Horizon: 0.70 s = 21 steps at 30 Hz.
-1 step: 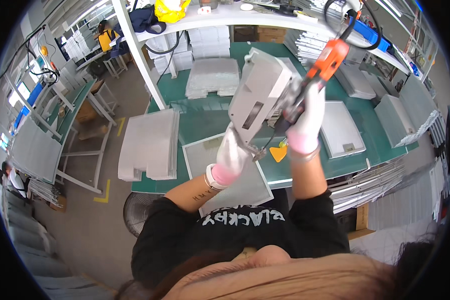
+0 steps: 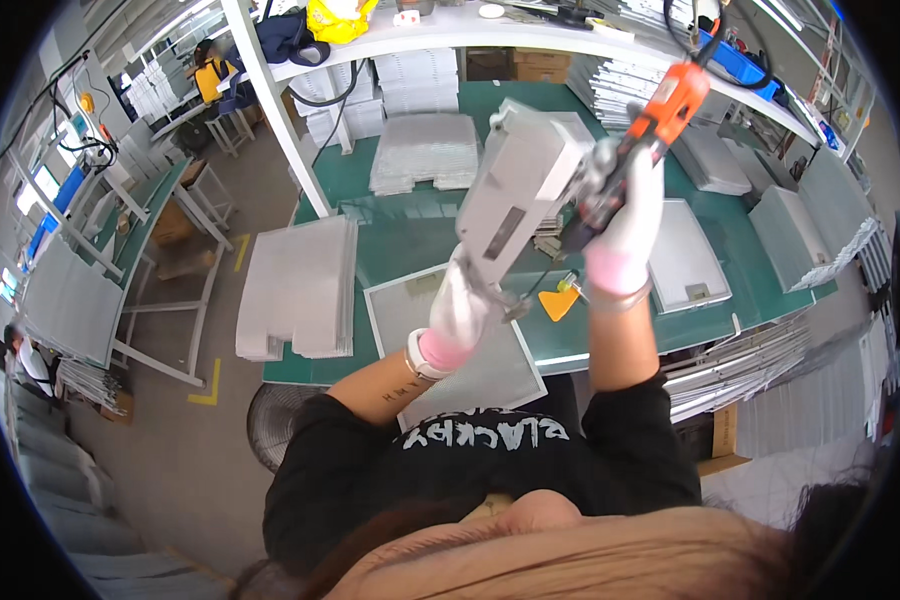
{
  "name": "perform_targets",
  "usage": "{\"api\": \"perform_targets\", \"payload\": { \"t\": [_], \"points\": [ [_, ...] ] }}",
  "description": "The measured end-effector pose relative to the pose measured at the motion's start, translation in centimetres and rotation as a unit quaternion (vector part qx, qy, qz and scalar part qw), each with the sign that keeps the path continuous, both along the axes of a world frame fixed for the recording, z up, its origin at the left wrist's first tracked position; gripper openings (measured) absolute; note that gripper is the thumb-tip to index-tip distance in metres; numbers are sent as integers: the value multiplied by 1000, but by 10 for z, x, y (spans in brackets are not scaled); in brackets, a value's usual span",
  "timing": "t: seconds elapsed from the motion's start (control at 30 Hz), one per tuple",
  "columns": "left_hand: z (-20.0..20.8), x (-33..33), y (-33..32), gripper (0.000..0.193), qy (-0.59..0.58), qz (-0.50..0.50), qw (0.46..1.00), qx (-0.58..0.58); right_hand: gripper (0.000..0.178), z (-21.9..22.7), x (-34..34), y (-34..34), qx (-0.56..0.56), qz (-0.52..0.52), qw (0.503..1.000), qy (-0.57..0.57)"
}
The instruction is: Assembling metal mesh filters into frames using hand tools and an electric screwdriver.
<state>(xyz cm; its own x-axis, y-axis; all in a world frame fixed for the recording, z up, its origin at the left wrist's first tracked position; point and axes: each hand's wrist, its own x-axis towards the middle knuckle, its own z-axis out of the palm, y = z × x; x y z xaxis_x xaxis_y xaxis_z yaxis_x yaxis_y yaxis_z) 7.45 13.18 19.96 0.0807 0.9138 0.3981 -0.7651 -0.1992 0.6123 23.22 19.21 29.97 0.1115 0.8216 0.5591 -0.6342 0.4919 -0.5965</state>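
My left hand, in a white glove, grips the lower end of a pale grey housing with a dark slot in its face. The housing is tilted above the green table. My right hand, also gloved in white, is wrapped round an orange and black power tool. The tool's working end is close to the housing's right side; blur hides whether they touch. Below lies a pale rectangular panel near the table's front edge. A small yellow triangular piece rests between my wrists.
Flat white sheets are stacked at the left, with another stack farther back. A framed panel lies right of my right hand. A shelf crosses the far side, held by a white post. Dark cables hang near the tool.
My right hand and the power tool have shifted slightly right and up. The housing and my left hand have barely moved.
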Motion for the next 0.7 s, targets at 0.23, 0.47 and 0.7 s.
{"api": "perform_targets", "payload": {
  "t": [0.23, 0.47, 0.7],
  "points": [
    [-50, -7, 21, 61, 93, 36, 988, 121, 28, 39, 12, 15, 41, -3, 999, 28],
    [19, 8, 14, 63, 35, 22, 997, 60, 48, -15, -22, 3, -10, 13, 1000, 17],
    [-35, -5, 19, 74, -11, 56, 997, 50, 28, 25, 7, 14, 50, -13, 998, 25]
  ]
}}
